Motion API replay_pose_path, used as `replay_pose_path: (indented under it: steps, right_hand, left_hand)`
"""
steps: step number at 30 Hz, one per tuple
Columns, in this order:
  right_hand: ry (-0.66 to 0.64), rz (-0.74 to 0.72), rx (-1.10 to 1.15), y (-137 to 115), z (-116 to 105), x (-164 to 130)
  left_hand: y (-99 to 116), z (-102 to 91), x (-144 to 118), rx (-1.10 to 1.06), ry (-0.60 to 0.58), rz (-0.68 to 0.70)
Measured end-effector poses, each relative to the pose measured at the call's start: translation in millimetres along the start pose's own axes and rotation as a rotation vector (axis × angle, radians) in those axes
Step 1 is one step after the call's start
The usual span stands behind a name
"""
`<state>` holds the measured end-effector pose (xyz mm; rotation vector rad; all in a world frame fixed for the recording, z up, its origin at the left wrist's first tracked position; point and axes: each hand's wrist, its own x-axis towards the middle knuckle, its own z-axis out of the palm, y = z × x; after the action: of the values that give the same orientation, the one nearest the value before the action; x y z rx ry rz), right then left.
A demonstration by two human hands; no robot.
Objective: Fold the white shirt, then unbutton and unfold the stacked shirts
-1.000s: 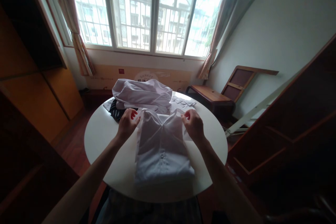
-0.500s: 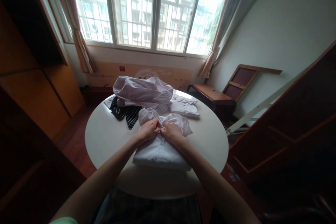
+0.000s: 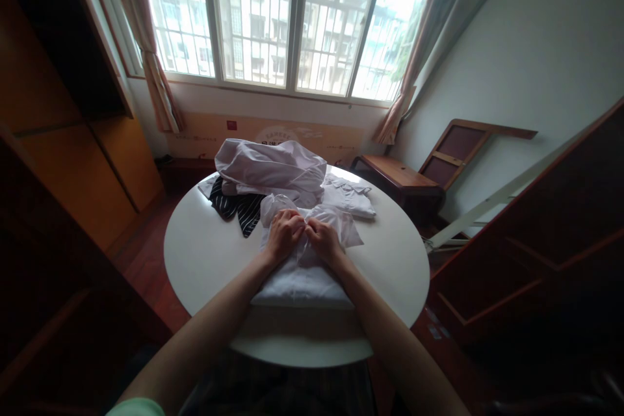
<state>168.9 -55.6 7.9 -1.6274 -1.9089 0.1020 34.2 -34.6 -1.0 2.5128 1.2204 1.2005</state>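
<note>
A white shirt (image 3: 305,287) lies folded on the round white table (image 3: 205,266), its near edge towards me and its collar end away. My left hand (image 3: 285,233) and my right hand (image 3: 322,237) meet at the shirt's front just below the collar. Both hands are closed, with the fingers of each pinching the shirt's cloth near the front opening. Whatever small part lies between the fingertips is hidden. Loose collar cloth stands up behind the knuckles and spreads to the right.
Behind the shirt lies a crumpled pale garment (image 3: 270,169). Black striped cloth (image 3: 248,213) sticks out at its left, and another folded white shirt (image 3: 348,196) lies at its right. A wooden bench (image 3: 397,171) stands beyond the table; a dark red wooden panel (image 3: 531,253) leans at right.
My left hand has turned and shifted slightly up over the shirt, its back now showing more. My right hand stays at the shirt front. The whole view has shifted a little to the right.
</note>
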Motion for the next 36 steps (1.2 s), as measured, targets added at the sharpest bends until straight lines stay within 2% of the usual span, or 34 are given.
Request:
replay_pose_path:
  steps: [8,14,18,26,33,36]
  right_hand:
    - [-0.035,-0.167,0.134,1,-1,-4]
    - [0.013,-0.125,0.105,5,-8,-1]
    - [0.020,-0.083,0.156,7,-4,1]
    - [0.047,-0.031,0.387,12,5,10]
    - [0.056,0.023,0.613,7,5,11]
    - [0.089,0.108,0.731,12,5,11]
  left_hand:
    - [-5,-4.3,4,-0.093,-0.056,-0.070]
    - [-11,-4.7,6,-0.293,-0.093,-0.041]
    - [-14,-2.9,7,-0.383,-0.097,-0.037]
    - [-14,0.0,8,-0.528,-0.102,-0.164]
    - [-13,6.4,7,-0.693,0.026,-0.238]
    - [-14,4.6,8,-0.800,0.121,-0.290]
